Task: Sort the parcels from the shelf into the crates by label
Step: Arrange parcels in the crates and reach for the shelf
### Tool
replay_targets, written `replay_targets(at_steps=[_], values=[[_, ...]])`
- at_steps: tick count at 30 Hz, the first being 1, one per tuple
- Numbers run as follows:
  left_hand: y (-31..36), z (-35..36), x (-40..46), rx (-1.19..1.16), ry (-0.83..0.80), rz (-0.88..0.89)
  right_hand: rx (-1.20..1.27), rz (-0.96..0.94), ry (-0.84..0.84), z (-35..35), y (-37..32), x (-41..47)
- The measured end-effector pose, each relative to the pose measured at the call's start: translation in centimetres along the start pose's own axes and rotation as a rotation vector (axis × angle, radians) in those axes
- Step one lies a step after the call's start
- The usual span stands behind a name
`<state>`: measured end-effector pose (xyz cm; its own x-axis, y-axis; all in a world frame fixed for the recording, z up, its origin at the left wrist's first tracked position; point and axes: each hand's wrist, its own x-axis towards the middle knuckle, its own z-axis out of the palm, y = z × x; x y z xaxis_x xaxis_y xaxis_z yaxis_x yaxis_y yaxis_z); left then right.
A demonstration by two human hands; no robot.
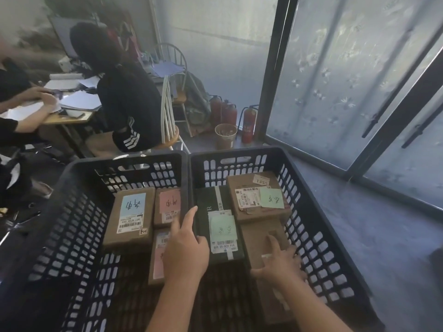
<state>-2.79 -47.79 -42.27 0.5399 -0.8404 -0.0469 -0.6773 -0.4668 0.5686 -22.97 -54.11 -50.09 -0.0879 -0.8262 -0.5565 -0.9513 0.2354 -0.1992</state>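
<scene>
Nearest, the right hand (279,263) lies with fingers spread flat on a plain brown parcel (265,238) in the right crate (321,226); the left hand (185,248), fingers loosely extended, rests against the left edge of a dark parcel (217,226) with a green label, which lies between the two hands in that same crate. Just beyond the right hand sits a brown parcel with a green note (257,196). Left of the left hand, the left crate (72,212) holds a blue-labelled parcel (130,215) and two pink-labelled ones, the farther (167,206) and the nearer (157,256). Well beyond the crates, a seated person (124,92) faces a paper-strewn table (69,116); fire extinguishers (230,113) stand by the window (335,75).
</scene>
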Motion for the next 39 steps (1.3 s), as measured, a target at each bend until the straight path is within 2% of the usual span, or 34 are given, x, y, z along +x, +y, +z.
replay_targets(at_steps=[13,20,24,30,34,39], values=[[-0.9,0.5,0.1,-0.060,-0.015,0.010,0.011,-0.009,0.050,0.4,0.1,-0.4],[-0.9,-0.8,-0.6,-0.174,-0.083,0.052,0.139,-0.308,0.280,-3.2,0.2,-3.5],[-0.9,-2.3,-1.8,-0.241,-0.063,0.138,0.189,-0.492,0.438,-6.6,-0.5,-7.1],[-0.8,-7.6,-3.2,-0.385,-0.018,0.276,0.421,-0.653,0.511,-10.8,-2.5,-11.7],[-1.1,-11.4,-4.4,-0.352,0.102,0.280,0.456,-0.766,0.497,-11.8,-4.5,-13.4],[-2.0,-14.8,-6.6,-0.299,0.265,0.204,0.405,-0.971,0.390,-12.8,-7.8,-13.8]])
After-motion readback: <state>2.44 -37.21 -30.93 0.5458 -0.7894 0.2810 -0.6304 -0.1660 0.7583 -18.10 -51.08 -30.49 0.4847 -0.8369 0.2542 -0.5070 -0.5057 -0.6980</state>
